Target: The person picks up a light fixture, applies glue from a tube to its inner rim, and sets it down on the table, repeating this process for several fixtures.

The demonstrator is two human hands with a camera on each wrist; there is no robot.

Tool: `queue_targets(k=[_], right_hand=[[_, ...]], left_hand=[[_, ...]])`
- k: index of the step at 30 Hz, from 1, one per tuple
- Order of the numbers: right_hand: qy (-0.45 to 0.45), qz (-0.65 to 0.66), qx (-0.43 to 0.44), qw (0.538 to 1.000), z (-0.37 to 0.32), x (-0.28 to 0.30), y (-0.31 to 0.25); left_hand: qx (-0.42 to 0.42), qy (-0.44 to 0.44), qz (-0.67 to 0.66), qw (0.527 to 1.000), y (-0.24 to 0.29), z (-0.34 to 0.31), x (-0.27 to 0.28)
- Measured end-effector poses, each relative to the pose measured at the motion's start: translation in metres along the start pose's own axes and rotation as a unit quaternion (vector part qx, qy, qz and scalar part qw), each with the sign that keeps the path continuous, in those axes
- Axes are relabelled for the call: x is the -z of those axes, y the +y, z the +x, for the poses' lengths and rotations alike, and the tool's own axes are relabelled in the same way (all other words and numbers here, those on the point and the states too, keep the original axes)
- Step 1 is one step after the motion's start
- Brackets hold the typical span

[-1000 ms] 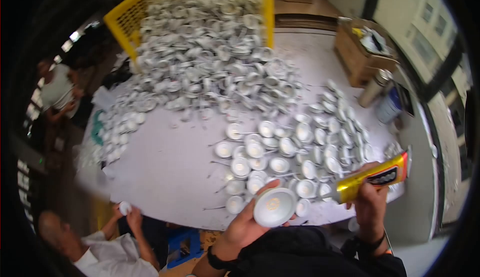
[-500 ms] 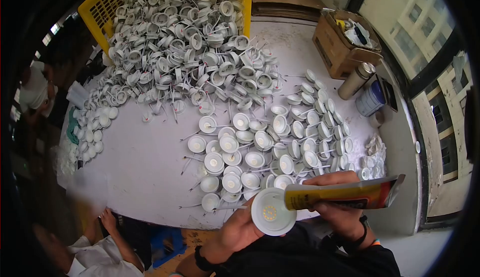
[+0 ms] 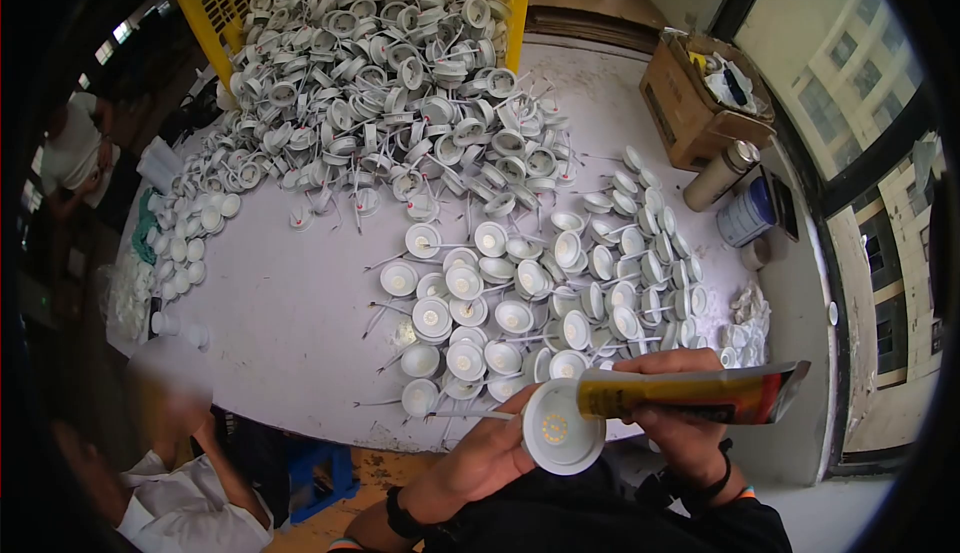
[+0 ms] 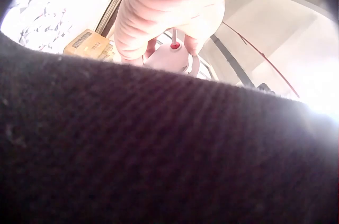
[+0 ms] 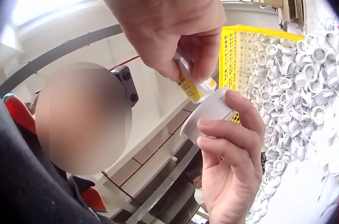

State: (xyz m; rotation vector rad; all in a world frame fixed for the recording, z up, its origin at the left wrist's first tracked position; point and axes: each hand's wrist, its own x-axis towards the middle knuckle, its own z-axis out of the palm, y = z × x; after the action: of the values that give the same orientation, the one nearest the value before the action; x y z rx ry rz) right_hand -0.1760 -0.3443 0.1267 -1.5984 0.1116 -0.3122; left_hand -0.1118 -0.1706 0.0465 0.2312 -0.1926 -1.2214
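My left hand grips a round white LED downlight by its edge, its dish face with a ring of small yellow LEDs turned up toward the head camera. In the left wrist view, fingers straddle the back of the downlight, where a cable enters at a red spot. A yellow, black and red glue tube lies nearly level in my right hand, fingers and thumb pinching it. In the right wrist view, the tube's nozzle end meets the downlight's rim; the tip itself is hidden.
Many similar downlights stand in rows just beyond my hands. A large heap of white housings spills from a yellow crate. At right are a cardboard box, a steel flask and a blue-white tin. Another person sits at left.
The tube has swung from slanting apart from the downlight to lying level over its rim. The downlight has tilted, showing its LEDs more plainly. Over the last half second both hands stay nearly still.
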Motion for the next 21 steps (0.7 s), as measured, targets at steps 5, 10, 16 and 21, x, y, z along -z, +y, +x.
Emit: queue_targets(k=[5, 10, 16, 21], right_hand=[[0.009, 0.017, -0.014, 1.0, -0.003, -0.002, 0.001], [-0.051, -0.074, 0.05, 0.995, 0.002, -0.002, -0.003], [-0.117, -0.226, 0.073, 0.964, 0.009, 0.008, -0.016], [-0.057, -0.244, 0.095, 0.963, 0.008, 0.005, -0.024]], left_hand=[[-0.006, -0.002, 0.008, 1.0, 0.0, 0.0, -0.003], [-0.003, 0.017, 0.011, 1.0, -0.001, 0.0, -0.004], [-0.001, 0.042, -0.005, 0.999, 0.0, -0.002, -0.003], [-0.028, 0.06, 0.033, 0.997, 0.005, -0.005, -0.004]])
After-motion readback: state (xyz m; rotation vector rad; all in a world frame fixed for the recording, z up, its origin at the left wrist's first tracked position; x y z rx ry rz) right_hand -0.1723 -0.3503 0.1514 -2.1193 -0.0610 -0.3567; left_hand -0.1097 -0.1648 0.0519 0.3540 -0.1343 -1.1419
